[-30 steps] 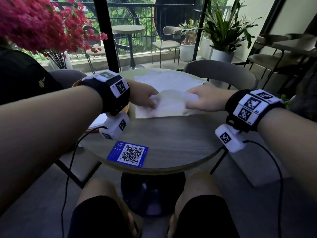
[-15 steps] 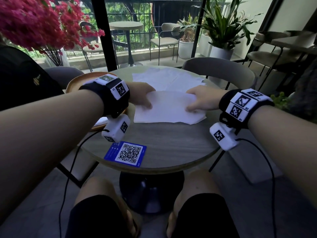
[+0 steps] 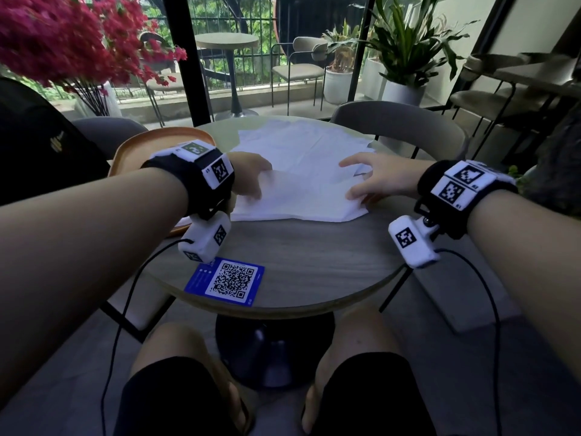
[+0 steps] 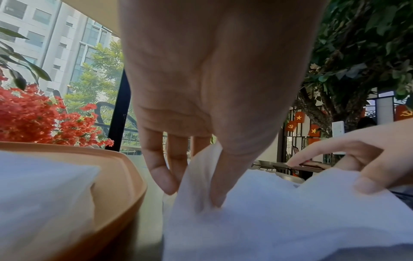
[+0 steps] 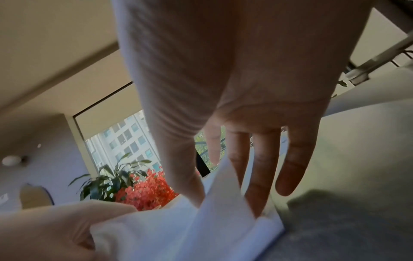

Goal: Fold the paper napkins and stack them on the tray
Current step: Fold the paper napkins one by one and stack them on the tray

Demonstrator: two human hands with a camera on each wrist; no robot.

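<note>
A white paper napkin point(image 3: 301, 199) point(image 4: 268, 220) point(image 5: 201, 229) lies on the round table point(image 3: 314, 253) in front of a pile of unfolded napkins point(image 3: 301, 140). My left hand point(image 3: 251, 180) point(image 4: 194, 192) pinches its left edge between thumb and fingers and lifts it. My right hand point(image 3: 374, 180) point(image 5: 223, 203) pinches the right edge the same way, and that edge stands up between thumb and fingers. An orange tray point(image 3: 135, 149) point(image 4: 125, 176) sits at the table's left and holds a folded napkin point(image 4: 44, 190), mostly hidden behind my left forearm in the head view.
A blue QR card point(image 3: 228, 280) lies near the table's front edge. A grey chair point(image 3: 399, 127) stands behind the table and a black bag point(image 3: 41, 143) sits at the left. Red flowers point(image 3: 63, 39) hang over the far left.
Half a second ago both hands lay on the flat napkin. Now each hand has pinched a side edge and raised it off the table.
</note>
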